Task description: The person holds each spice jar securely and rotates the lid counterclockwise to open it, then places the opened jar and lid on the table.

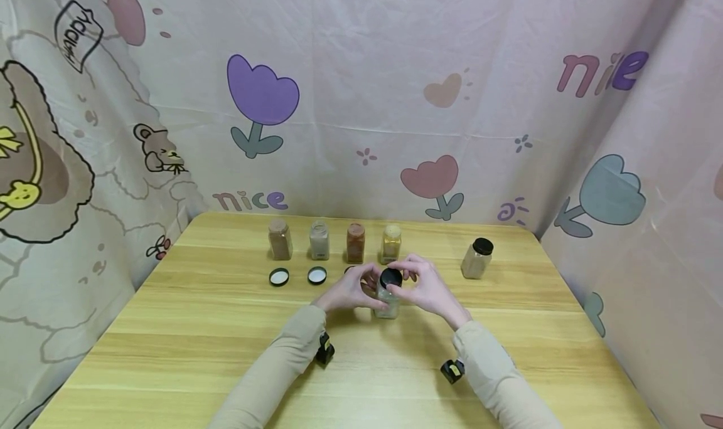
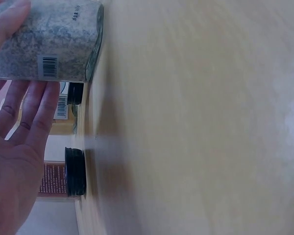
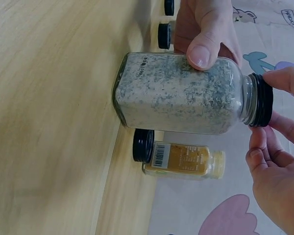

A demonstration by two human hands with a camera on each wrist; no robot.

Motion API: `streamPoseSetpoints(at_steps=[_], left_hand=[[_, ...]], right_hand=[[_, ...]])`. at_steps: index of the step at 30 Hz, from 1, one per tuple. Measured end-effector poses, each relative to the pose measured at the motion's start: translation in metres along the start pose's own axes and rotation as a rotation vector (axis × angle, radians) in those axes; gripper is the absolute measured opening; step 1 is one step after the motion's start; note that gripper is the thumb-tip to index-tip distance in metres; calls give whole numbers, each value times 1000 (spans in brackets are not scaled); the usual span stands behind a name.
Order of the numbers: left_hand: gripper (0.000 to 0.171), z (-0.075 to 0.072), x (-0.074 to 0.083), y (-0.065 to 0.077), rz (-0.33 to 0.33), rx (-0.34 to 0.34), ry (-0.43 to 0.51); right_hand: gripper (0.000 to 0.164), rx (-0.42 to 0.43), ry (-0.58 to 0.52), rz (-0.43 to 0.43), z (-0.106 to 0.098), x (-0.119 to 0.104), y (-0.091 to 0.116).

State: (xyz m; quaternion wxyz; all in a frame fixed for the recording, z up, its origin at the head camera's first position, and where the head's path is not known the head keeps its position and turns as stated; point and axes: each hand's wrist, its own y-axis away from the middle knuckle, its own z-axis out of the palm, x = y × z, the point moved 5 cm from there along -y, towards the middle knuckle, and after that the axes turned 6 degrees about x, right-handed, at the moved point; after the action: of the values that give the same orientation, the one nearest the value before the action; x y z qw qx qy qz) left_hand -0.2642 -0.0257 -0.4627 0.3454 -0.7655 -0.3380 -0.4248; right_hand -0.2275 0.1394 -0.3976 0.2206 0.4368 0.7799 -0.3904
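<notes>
A square glass spice jar (image 3: 176, 98) filled with pale, green-flecked seasoning stands at the middle of the table. The left hand (image 1: 351, 291) grips the jar's body, its thumb on the near face and the fingers behind. With thumb and fingertips, the right hand (image 1: 426, 288) pinches the black screw lid (image 3: 263, 100), which sits on the jar's neck. Behind them is a jar of yellow powder (image 3: 183, 159) without a lid, and a loose black lid (image 3: 143, 145) lies in front of it.
Lidless jars of brown (image 1: 280, 242), greyish (image 1: 319, 243) and red powder (image 1: 355, 246) line the back left. Two upturned lids (image 1: 279, 277) lie before the left ones; another lid (image 2: 76, 171) lies before the red jar. A capped jar (image 1: 476, 263) stands right. Patterned curtains (image 1: 339, 103) surround the table.
</notes>
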Motion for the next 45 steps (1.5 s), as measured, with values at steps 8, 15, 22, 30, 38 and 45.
streamPoseSetpoints(at_steps=[8, 15, 22, 30, 38, 45], left_hand=[[49, 0, 1, 0, 12, 2, -16], [49, -1, 0, 1, 4, 7, -27], [48, -1, 0, 1, 16, 12, -32], [48, 0, 0, 1, 40, 7, -22], [49, 0, -1, 0, 25, 9, -26], [49, 0, -1, 0, 20, 7, -35]], right_hand=[[42, 40, 2, -50, -1, -2, 2], [43, 94, 53, -16, -1, -2, 3], [37, 104, 112, 3, 2, -5, 1], [33, 99, 67, -18, 2, -5, 1], [35, 79, 43, -40, 2, -4, 1], [38, 64, 52, -65, 3, -4, 2]])
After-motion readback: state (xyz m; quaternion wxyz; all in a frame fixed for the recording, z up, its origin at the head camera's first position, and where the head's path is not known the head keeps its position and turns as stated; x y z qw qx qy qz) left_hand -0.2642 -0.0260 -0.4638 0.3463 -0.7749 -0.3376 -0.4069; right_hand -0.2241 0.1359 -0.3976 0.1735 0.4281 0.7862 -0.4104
